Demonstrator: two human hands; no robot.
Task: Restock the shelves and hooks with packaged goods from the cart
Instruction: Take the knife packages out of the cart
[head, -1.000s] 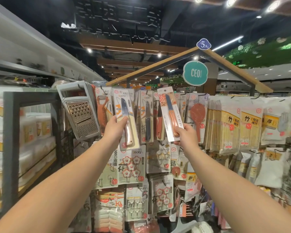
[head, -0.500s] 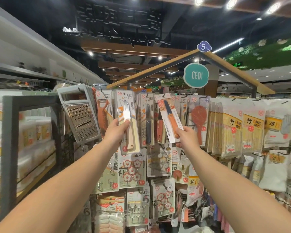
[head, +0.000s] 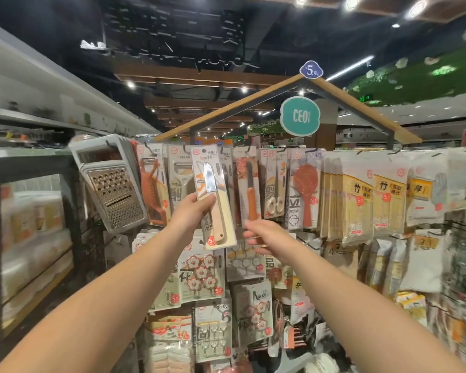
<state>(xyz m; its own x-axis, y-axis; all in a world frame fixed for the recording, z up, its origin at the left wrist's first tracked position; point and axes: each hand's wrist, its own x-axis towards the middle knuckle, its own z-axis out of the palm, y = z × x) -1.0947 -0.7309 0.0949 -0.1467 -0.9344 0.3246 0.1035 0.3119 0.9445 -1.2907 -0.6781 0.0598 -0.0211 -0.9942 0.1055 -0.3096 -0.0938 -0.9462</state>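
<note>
- Now the right hand (head: 264,235) is empty: half a second ago it pinched a carded knife with an orange handle and dark blade (head: 249,195), and that card now hangs on the top row just above and beyond its fingertips.
- That hand's fingers are loosely spread and blurred with motion, clear of the card and lower than before, so I judge it to be drawing back after letting go.
- The orange-handled knife's card hangs nearly upright among its neighbours; the hook itself is hidden behind the card tops, so I cannot tell how well it is seated.
- The left hand (head: 193,211) grips the lower part of a white card holding a steel-bladed knife with a pale wooden handle (head: 213,197), thumb on the front face, fingers curled behind.
- This second card has shifted right since a second ago and now stands tilted in front of the hanging rows, its top edge level with the other card tops.
- To the left of the left hand hang a boxed steel grater (head: 111,189) and an orange peeler on a card (head: 152,184); to the right of the right hand hang a red rice paddle (head: 306,184) and packs of bamboo skewers (head: 361,200).
- For the task, one item seems hung and one remains in hand; the next step is probably finding this card's hook, likely with the freed hand steadying the row.
</note>
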